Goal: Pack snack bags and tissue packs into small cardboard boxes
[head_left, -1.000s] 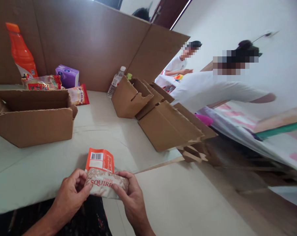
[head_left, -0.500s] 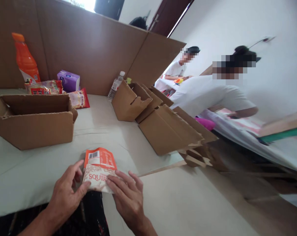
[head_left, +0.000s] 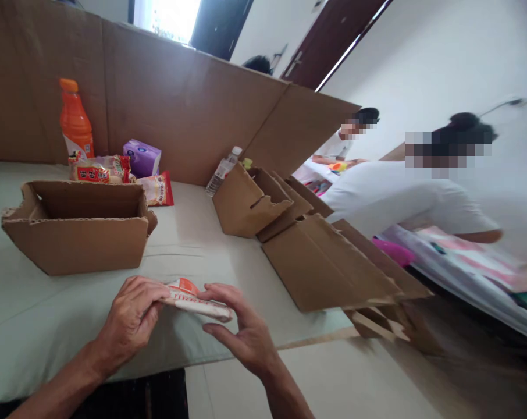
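A small orange and white snack packet (head_left: pixel 193 298) lies nearly flat and edge-on between both my hands, just above the pale green table (head_left: pixel 36 326). My left hand (head_left: pixel 130 317) pinches its left end with curled fingers. My right hand (head_left: pixel 241 331) holds its right end, thumb below and fingers on top. An open brown cardboard box (head_left: pixel 78 230) stands on the table just beyond my left hand.
Behind the box are an orange drink bottle (head_left: pixel 75 119), snack bags (head_left: pixel 100 169), a purple carton (head_left: pixel 142 157) and a water bottle (head_left: pixel 222 170). More cardboard boxes (head_left: pixel 298 244) line the table's right edge. A cardboard wall (head_left: pixel 180 116) backs the table. Two people in white work at the right.
My hands have tilted the packet from face-up to nearly flat and lifted it farther over the table. The view has shifted upward and to the left.
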Demonstrator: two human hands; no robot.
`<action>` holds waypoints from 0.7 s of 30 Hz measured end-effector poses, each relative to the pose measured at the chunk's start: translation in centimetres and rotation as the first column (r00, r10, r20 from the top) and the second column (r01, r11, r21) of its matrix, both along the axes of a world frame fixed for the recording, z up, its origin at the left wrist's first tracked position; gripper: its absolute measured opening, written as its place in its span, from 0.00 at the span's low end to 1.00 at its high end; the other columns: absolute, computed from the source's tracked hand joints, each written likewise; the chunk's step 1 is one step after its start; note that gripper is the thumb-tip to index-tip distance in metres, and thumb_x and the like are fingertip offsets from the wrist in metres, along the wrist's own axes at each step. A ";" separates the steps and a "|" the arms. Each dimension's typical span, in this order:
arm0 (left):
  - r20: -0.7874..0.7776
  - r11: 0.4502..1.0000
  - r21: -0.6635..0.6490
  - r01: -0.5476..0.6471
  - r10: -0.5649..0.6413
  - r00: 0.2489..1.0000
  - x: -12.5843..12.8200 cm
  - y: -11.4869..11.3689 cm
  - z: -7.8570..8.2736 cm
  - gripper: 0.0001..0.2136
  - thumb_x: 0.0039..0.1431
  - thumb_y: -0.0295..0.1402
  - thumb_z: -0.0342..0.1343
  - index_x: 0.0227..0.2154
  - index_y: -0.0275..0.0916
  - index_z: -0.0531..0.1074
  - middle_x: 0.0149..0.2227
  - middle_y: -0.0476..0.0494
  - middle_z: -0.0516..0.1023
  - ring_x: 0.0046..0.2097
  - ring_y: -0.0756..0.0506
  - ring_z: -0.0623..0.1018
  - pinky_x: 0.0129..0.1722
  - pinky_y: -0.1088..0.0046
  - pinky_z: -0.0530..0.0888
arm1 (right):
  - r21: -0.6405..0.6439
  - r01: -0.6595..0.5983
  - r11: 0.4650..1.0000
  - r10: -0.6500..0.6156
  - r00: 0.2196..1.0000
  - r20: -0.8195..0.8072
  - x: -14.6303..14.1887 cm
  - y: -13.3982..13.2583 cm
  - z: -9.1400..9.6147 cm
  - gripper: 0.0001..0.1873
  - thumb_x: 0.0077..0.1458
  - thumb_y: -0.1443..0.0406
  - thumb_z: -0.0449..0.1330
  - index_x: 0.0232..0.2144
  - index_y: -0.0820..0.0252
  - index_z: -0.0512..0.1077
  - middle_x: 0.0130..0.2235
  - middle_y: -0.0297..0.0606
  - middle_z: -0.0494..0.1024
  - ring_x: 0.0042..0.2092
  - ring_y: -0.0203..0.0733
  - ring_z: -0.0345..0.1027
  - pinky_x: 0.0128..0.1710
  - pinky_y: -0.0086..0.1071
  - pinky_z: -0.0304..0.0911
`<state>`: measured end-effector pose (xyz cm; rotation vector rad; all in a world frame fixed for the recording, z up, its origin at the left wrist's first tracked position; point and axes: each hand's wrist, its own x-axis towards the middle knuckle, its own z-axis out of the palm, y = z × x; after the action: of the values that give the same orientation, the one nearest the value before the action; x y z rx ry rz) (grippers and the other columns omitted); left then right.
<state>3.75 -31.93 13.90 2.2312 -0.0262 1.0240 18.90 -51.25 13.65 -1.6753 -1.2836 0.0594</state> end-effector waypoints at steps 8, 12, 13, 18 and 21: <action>-0.058 0.983 -0.175 -0.062 0.053 0.997 -0.8 0.4 -0.9 0.11 0.61 0.21 0.52 0.39 0.41 0.76 0.34 0.47 0.82 0.37 0.46 0.79 0.38 0.71 0.75 | -0.004 -0.078 0.997 0.075 0.972 -0.221 0.3 3.8 -1.4 0.08 0.59 0.59 0.65 0.40 0.53 0.80 0.39 0.41 0.84 0.41 0.46 0.80 0.42 0.35 0.75; -0.018 0.980 -0.169 -0.108 0.106 0.994 -1.6 0.5 -1.6 0.12 0.61 0.21 0.52 0.41 0.41 0.75 0.34 0.47 0.81 0.36 0.46 0.79 0.37 0.72 0.77 | -0.073 -0.059 0.996 0.045 0.983 -0.181 0.6 4.9 -0.3 0.11 0.60 0.56 0.62 0.33 0.53 0.82 0.34 0.39 0.84 0.36 0.46 0.80 0.37 0.33 0.75; 0.006 0.984 -0.129 -0.123 0.125 0.992 -1.9 0.7 -1.4 0.12 0.62 0.22 0.53 0.46 0.41 0.74 0.38 0.44 0.82 0.40 0.45 0.80 0.41 0.70 0.78 | -0.075 -0.003 0.997 -0.009 0.985 -0.171 0.8 5.1 0.1 0.11 0.58 0.56 0.63 0.31 0.54 0.82 0.31 0.39 0.84 0.32 0.45 0.79 0.33 0.32 0.75; 0.161 0.914 0.164 -0.371 0.346 0.924 -5.1 4.4 2.5 0.22 0.65 0.27 0.55 0.62 0.39 0.64 0.59 0.34 0.74 0.64 0.37 0.68 0.61 0.55 0.70 | 0.192 0.297 0.936 -0.229 0.923 -0.311 2.5 7.0 5.0 0.08 0.46 0.58 0.72 0.25 0.55 0.81 0.24 0.35 0.81 0.25 0.42 0.74 0.24 0.31 0.72; 0.240 0.771 0.286 -0.568 0.517 0.822 -6.7 8.2 5.2 0.25 0.62 0.22 0.54 0.62 0.41 0.63 0.59 0.37 0.74 0.66 0.36 0.66 0.63 0.52 0.67 | 0.430 0.370 0.824 -0.189 0.894 -0.407 2.1 10.3 10.2 0.10 0.45 0.60 0.74 0.31 0.54 0.81 0.33 0.34 0.83 0.33 0.40 0.77 0.33 0.31 0.74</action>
<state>-2.99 -23.71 19.15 2.5427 0.4390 1.6044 21.01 -40.99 23.83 -1.3090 -0.6882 -0.1425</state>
